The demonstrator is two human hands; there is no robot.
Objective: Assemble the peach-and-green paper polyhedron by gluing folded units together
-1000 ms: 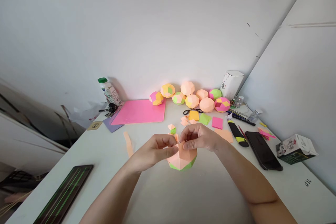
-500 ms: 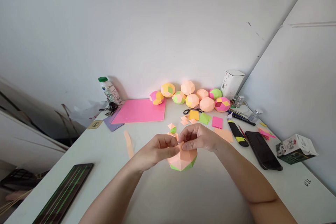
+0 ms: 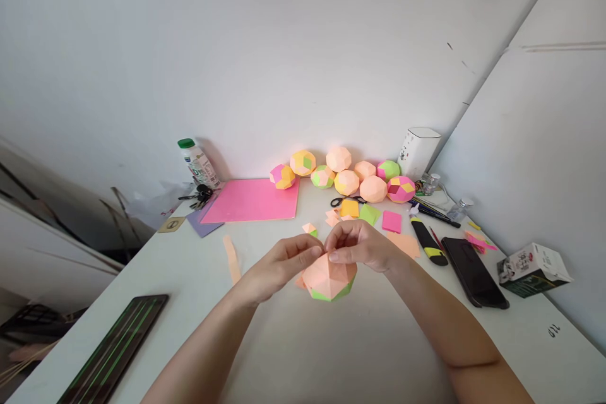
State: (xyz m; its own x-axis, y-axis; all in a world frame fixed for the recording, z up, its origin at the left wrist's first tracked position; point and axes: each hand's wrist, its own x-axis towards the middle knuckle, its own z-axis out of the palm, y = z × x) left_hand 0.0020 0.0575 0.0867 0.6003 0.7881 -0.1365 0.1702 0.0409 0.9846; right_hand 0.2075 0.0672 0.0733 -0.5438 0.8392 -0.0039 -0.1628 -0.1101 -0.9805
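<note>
Both hands hold a faceted paper ball (image 3: 330, 279), peach on top with green panels underneath, just above the white table (image 3: 331, 353). My left hand (image 3: 279, 265) pinches its upper left edge with closed fingers. My right hand (image 3: 362, 246) pinches the top of the ball from the right, fingers curled together. A small peach and green folded piece (image 3: 310, 228) lies just behind the hands.
Finished paper balls (image 3: 348, 177) line the wall beside a white box (image 3: 419, 151). Scissors (image 3: 341, 201), coloured paper squares (image 3: 374, 218), a pink sheet (image 3: 253, 200), bottle (image 3: 196, 163), keys (image 3: 199, 197), phone (image 3: 473, 271), carton (image 3: 533, 268), a dark slatted board (image 3: 118, 347).
The peach flap that stood upright on the ball is now folded down flat. Both hands shifted slightly up and back with the ball.
</note>
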